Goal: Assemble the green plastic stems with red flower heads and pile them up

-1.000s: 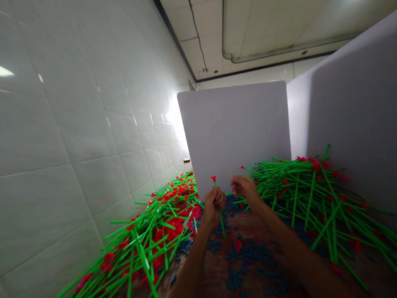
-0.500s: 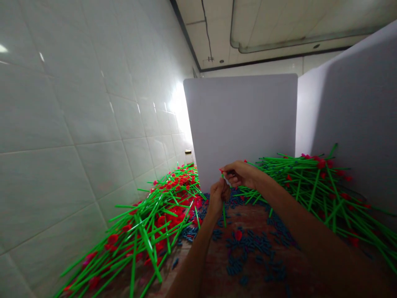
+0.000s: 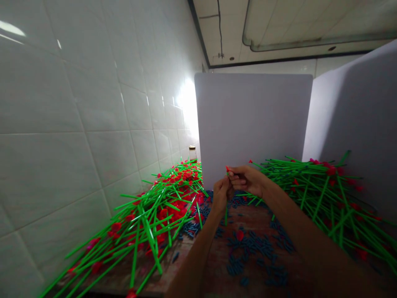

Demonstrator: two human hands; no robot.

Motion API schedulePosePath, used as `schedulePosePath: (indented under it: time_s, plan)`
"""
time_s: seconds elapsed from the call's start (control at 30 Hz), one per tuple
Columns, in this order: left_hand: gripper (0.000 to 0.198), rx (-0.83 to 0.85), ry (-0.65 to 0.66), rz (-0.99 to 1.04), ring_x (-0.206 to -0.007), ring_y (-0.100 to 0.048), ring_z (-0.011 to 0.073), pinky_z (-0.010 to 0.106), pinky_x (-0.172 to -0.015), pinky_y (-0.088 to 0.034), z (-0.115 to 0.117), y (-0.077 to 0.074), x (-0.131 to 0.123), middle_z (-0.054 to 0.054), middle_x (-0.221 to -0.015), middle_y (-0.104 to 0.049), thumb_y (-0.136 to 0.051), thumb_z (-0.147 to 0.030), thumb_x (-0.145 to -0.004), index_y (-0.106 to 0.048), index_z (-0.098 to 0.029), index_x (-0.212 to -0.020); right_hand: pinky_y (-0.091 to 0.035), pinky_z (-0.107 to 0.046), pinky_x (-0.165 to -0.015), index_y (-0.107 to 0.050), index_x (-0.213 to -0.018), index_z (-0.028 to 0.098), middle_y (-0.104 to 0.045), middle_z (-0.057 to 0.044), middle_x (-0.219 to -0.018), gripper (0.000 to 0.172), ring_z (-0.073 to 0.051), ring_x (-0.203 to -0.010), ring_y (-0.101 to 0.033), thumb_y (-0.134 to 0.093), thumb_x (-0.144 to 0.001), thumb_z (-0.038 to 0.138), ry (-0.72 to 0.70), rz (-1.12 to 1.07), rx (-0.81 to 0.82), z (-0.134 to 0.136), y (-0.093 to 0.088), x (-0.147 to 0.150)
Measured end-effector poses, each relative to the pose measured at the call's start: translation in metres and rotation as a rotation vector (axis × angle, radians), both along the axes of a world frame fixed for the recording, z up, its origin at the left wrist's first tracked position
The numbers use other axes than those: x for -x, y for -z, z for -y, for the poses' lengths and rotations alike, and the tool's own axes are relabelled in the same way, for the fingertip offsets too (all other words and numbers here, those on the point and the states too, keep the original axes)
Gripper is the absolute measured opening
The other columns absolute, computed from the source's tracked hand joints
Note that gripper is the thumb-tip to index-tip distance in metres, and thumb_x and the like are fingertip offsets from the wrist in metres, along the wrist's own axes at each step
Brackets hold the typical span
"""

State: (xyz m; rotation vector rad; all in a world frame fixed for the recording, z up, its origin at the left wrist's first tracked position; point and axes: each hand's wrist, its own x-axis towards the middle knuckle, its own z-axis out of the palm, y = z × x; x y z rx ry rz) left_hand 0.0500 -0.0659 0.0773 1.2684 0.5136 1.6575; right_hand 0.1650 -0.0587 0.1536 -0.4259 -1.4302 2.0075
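Near the middle of the view, my left hand (image 3: 221,191) is closed around a green stem (image 3: 226,216), which hangs down below the fingers. My right hand (image 3: 248,180) touches it from the right, pinching at the stem's top, where a small red piece (image 3: 228,169) sticks out above the fingertips. Exactly how the red piece and the stem meet is hidden by the fingers. Below the hands, many small blue pieces (image 3: 257,244) lie scattered on the wooden table (image 3: 251,218), with a red flower piece (image 3: 240,235) among them.
A pile of green stems with red flowers (image 3: 149,215) covers the left side, beside a tiled wall (image 3: 49,174). Another stem pile (image 3: 313,186) lies at the right. Pale panels (image 3: 251,116) stand behind and to the right. A lidded jar (image 3: 192,154) is at the back left.
The view has shifted a little, so most things appear farther right. The fingers of my right hand have closed in nearer my left hand around the stem's top.
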Motion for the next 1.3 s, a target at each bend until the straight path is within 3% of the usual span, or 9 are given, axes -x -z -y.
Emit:
schedulePosePath:
  time_s: [0.2, 0.43, 0.6, 0.73, 0.87, 1.0, 1.07, 1.13, 1.3]
  plan:
    - [0.054, -0.051, -0.053, -0.123, -0.038, -0.02, 0.0016, 0.018, -0.039, -0.012, -0.002, 0.002, -0.002, -0.009, -0.044, -0.025, -0.06, -0.063, -0.071, -0.038, -0.016, -0.056, -0.015, -0.017, -0.035, -0.051, -0.061, 0.012, -0.034, 0.007, -0.051, 0.026, -0.001, -0.039, -0.015, -0.059, -0.081, 0.025, 0.019, -0.015, 0.015, 0.002, 0.004, -0.01]
    - [0.055, -0.078, -0.112, -0.179, -0.039, -0.019, 0.0026, 0.02, -0.04, -0.012, 0.002, -0.001, -0.013, -0.009, -0.045, -0.025, -0.054, -0.068, -0.071, -0.043, -0.015, -0.058, -0.014, -0.016, -0.034, -0.053, -0.06, 0.011, -0.034, 0.007, -0.049, 0.026, -0.001, -0.037, -0.014, -0.062, -0.08, 0.026, 0.088, -0.083, 0.041, 0.005, 0.009, -0.013]
    - [0.049, -0.106, -0.131, -0.139, -0.041, -0.021, 0.0027, 0.019, -0.041, -0.014, 0.001, -0.006, 0.009, -0.008, -0.046, -0.028, -0.059, -0.055, -0.077, -0.039, -0.016, -0.056, -0.026, -0.015, -0.038, -0.063, -0.073, 0.009, -0.043, 0.004, -0.056, 0.025, -0.002, -0.042, -0.032, -0.069, -0.075, 0.033, 0.054, -0.168, 0.058, 0.006, 0.02, -0.016]
    - [0.042, -0.131, -0.039, 0.196, -0.042, -0.023, 0.0043, 0.019, -0.042, -0.02, -0.005, -0.01, 0.041, -0.008, -0.048, -0.026, -0.054, -0.049, -0.083, -0.038, -0.017, -0.06, -0.042, -0.02, -0.054, -0.07, -0.087, 0.01, -0.057, -0.002, -0.067, 0.03, -0.008, -0.058, -0.051, -0.072, -0.068, 0.033, 0.273, -0.13, -0.039, -0.008, 0.065, -0.016]
    - [0.031, -0.136, -0.033, 0.416, -0.051, -0.036, 0.006, 0.02, -0.051, -0.032, -0.014, -0.006, 0.06, -0.005, -0.057, -0.034, -0.062, -0.042, -0.079, -0.046, -0.017, -0.07, -0.033, -0.022, -0.046, -0.071, -0.073, 0.011, -0.053, 0.001, -0.052, 0.023, -0.009, -0.046, -0.044, -0.071, -0.059, 0.03, 0.569, 0.115, -0.157, -0.022, 0.127, 0.002]
    - [0.032, -0.134, -0.128, 0.432, -0.057, -0.042, 0.0072, 0.022, -0.058, -0.036, -0.025, 0.004, 0.058, -0.004, -0.063, -0.041, -0.065, -0.046, -0.076, -0.049, -0.018, -0.076, -0.028, -0.022, -0.043, -0.065, -0.062, 0.012, -0.05, 0.001, -0.048, 0.019, -0.008, -0.042, -0.041, -0.06, -0.063, 0.031, 0.49, 0.074, -0.129, -0.02, 0.156, 0.022]
    - [0.034, -0.099, -0.232, 0.311, -0.062, -0.047, 0.009, 0.023, -0.061, -0.038, -0.027, 0.009, 0.056, -0.002, -0.068, -0.047, -0.059, -0.052, -0.078, -0.052, -0.019, -0.084, -0.027, -0.021, -0.041, -0.066, -0.066, 0.012, -0.049, 0.002, -0.047, 0.02, -0.008, -0.041, -0.039, -0.059, -0.062, 0.031, 0.491, 0.023, -0.094, -0.021, 0.155, 0.024]
    - [0.038, -0.036, -0.388, 0.031, -0.066, -0.05, 0.0111, 0.024, -0.062, -0.038, -0.026, 0.015, 0.055, -0.001, -0.07, -0.051, -0.053, -0.056, -0.079, -0.055, -0.019, -0.09, -0.028, -0.02, -0.041, -0.068, -0.073, 0.012, -0.05, 0.002, -0.048, 0.024, -0.008, -0.041, -0.04, -0.059, -0.06, 0.03, 0.579, 0.016, -0.088, -0.026, 0.148, 0.018]
    - [0.041, 0.058, -0.944, -0.803, -0.06, -0.047, 0.0132, 0.028, -0.066, -0.034, -0.015, 0.027, 0.049, -0.001, -0.059, -0.053, -0.047, -0.053, -0.083, -0.054, -0.017, -0.064, -0.037, -0.024, -0.044, -0.071, -0.079, 0.009, -0.056, -0.001, -0.046, 0.03, -0.014, -0.042, -0.05, -0.058, -0.066, 0.033, 0.93, 0.193, -0.375, -0.049, 0.127, -0.013]
